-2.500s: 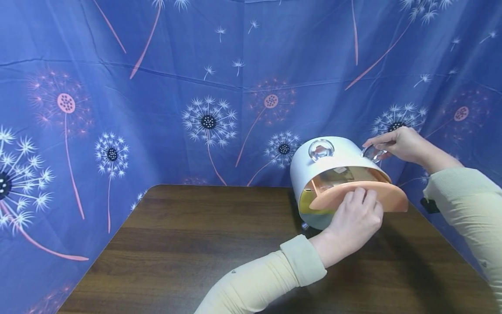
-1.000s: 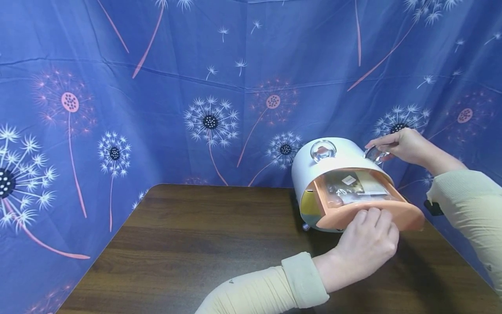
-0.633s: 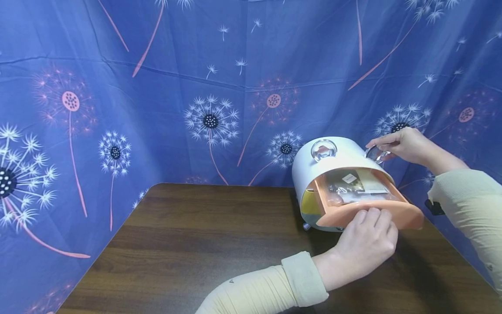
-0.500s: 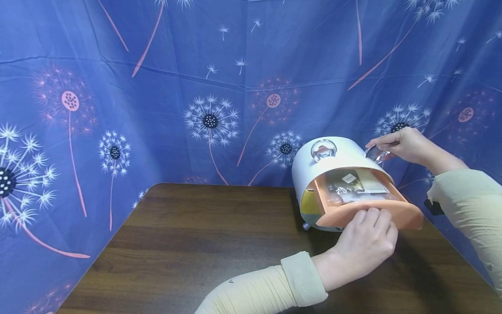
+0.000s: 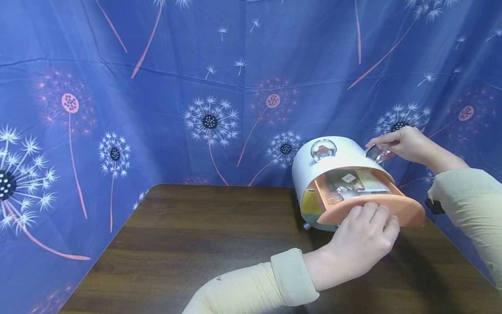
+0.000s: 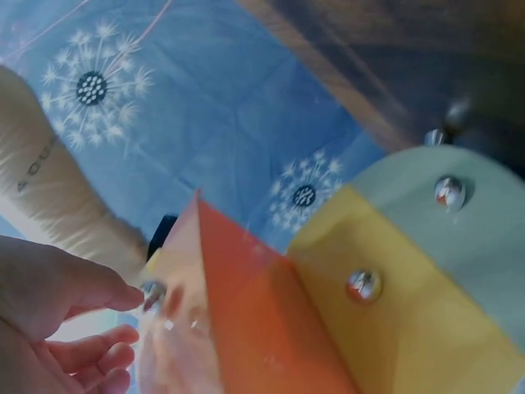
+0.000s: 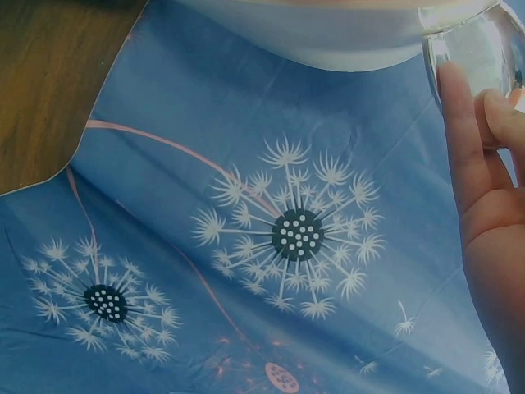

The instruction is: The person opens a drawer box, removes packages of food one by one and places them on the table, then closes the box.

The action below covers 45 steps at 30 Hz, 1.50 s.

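A white, rounded desktop drawer box [image 5: 345, 148] stands at the table's right, its peach drawer [image 5: 408, 209] pulled out. Clear-wrapped packets [image 5: 347, 179] lie inside the drawer. My left hand [image 5: 361, 244] rests bent fingers against the drawer front. In the left wrist view, its thumb tip is right beside a silver knob [image 6: 153, 294], with a gap between thumb and fingers. My right hand [image 5: 409, 146] pinches the right one of two shiny round ear-like pieces [image 5: 375, 153] on the box's top. That piece shows between thumb and fingers in the right wrist view.
Below the peach drawer are a yellow drawer [image 6: 394, 304] and a green one [image 6: 484, 222], each with a round silver knob. Small silver feet [image 5: 306, 226] carry the box on the dark wooden table [image 5: 188, 231]. A blue dandelion-print cloth [image 5: 157, 109] hangs behind.
The peach drawer came out toward me, exposing the packets. In the last half second its front has shifted slightly back and my left fingers have spread a little. The right hand keeps its hold.
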Available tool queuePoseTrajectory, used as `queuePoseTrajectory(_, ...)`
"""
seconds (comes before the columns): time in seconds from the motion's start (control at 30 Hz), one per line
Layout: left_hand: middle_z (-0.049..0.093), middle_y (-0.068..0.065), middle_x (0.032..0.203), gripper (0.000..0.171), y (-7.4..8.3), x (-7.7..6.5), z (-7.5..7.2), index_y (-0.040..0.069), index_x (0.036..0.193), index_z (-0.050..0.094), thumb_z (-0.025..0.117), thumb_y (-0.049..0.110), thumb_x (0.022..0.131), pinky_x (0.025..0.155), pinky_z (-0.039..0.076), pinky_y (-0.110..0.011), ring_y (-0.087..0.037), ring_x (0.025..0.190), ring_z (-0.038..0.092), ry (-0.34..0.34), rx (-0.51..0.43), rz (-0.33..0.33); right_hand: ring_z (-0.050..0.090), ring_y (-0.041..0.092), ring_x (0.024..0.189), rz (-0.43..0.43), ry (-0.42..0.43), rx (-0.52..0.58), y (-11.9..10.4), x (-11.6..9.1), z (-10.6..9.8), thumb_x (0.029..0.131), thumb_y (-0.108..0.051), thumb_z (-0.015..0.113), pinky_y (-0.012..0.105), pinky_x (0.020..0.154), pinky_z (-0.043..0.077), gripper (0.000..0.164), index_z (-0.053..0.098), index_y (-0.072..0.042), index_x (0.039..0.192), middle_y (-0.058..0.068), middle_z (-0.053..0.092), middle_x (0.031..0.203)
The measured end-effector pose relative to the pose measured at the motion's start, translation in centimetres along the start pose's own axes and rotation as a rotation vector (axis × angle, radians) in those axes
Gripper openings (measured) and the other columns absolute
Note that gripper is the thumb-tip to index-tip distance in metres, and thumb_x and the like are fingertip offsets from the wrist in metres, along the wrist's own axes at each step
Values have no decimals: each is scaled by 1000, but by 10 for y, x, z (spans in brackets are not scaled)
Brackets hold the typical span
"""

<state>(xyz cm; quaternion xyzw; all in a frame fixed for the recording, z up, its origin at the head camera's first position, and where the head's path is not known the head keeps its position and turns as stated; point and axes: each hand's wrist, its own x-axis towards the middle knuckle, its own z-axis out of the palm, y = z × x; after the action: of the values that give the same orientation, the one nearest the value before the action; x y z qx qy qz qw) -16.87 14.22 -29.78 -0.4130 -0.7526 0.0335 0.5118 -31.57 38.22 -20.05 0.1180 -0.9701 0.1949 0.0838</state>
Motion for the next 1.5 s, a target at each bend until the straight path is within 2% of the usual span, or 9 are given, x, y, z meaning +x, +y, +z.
queuePoseTrajectory(0.1,63,6,101,27,-5,2,-1,24,110,66,46,19,94,73,46,-21,-10,94,56,-17,-32,-8,71,29,76,2,-6,7,0,0,0,94,-8,54,28,55,47,29,62,-5,122,29,58,118)
queuePoseTrajectory(0.23,61,5,105,26,-16,7,-7,24,110,66,47,17,93,78,47,-24,-12,99,56,-34,-70,8,71,29,76,0,-2,2,1,0,0,94,-8,54,27,56,48,29,63,-5,122,29,57,119)
queuePoseTrajectory(0.43,60,4,108,28,-38,17,-19,23,108,64,41,14,94,83,46,-25,-13,102,55,-89,-80,115,71,26,74,-2,4,-8,1,-1,-1,94,-8,55,28,53,47,30,63,-6,122,29,58,119)
queuePoseTrajectory(0.6,60,5,115,24,-56,24,-26,23,115,61,45,29,97,82,44,-23,-13,107,54,-179,-102,157,70,29,77,9,0,-6,1,-1,-2,95,-11,54,29,54,46,29,62,-6,122,29,58,119)
queuePoseTrajectory(0.77,57,5,121,31,-75,30,-29,22,125,56,52,27,94,88,42,-24,-14,111,50,-285,-183,149,70,29,76,12,3,-5,0,-2,-2,95,-12,54,31,50,43,29,63,-6,122,28,60,116)
queuePoseTrajectory(0.97,54,4,126,40,-98,32,-11,22,133,51,54,23,93,84,42,-21,-12,109,49,-401,-299,151,71,29,75,-8,1,-9,0,-1,-1,94,-8,54,28,49,46,29,62,-5,122,30,57,119)
queuePoseTrajectory(1.17,51,5,129,48,-117,35,15,22,136,49,62,27,89,101,35,-21,-11,115,45,-523,-433,168,71,28,76,-4,-11,-6,-1,1,0,94,-7,54,27,53,49,30,62,-5,123,31,55,121)
queuePoseTrajectory(1.3,48,7,133,51,-120,38,25,25,137,47,62,33,89,104,31,-21,-9,119,43,-597,-466,169,71,30,76,-4,-13,-10,-1,2,-1,94,-7,54,28,49,46,29,62,-5,122,31,55,121)
queuePoseTrajectory(1.5,48,9,133,52,-115,45,36,27,136,47,63,38,88,103,31,-20,-9,119,43,-658,-433,183,70,31,78,6,-14,-5,0,-1,-2,95,-10,53,30,43,37,30,62,-5,123,31,55,122)
